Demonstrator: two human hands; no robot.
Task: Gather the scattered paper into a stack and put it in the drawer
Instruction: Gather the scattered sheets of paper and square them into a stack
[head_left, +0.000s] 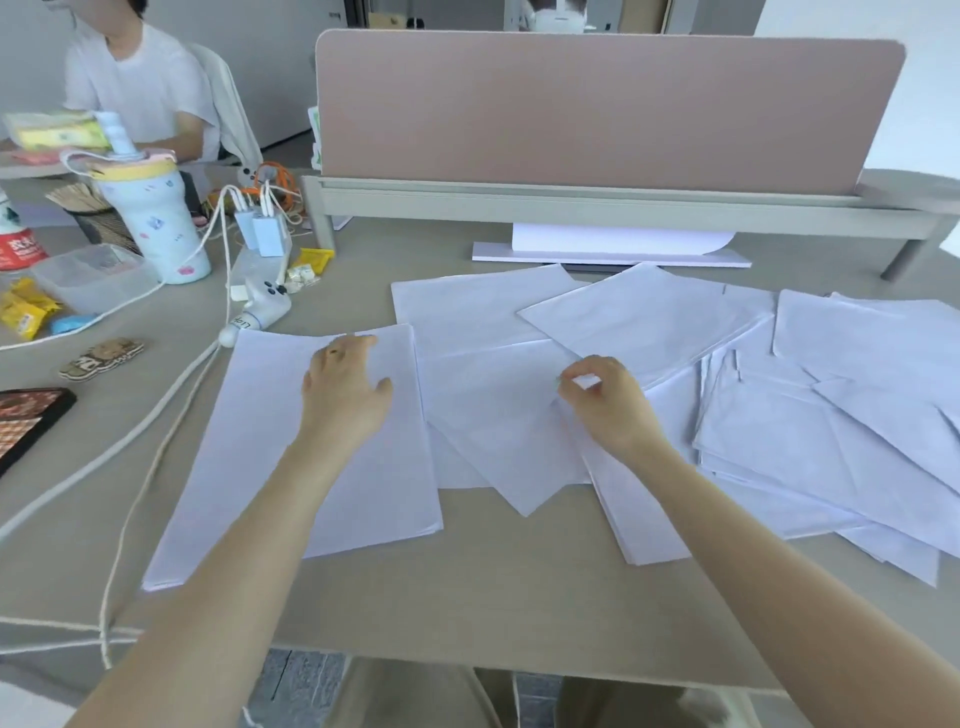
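A squared stack of white paper (249, 457) lies on the grey desk (467, 587) at the left. My left hand (345, 387) rests flat on the stack's upper part, fingers straight. Loose white sheets (649, 317) lie scattered and overlapping from the middle to the right edge. My right hand (605, 400) pinches the corner of one sheet (498, 415) in the middle, thumb and fingers curled on it. No drawer is in view.
A pink divider (597, 109) on a raised shelf stands at the back. White cables (156, 441), a power strip (260, 291), a patterned cup (156, 223), snacks and a phone (26, 421) crowd the left. A person in white sits at the back left.
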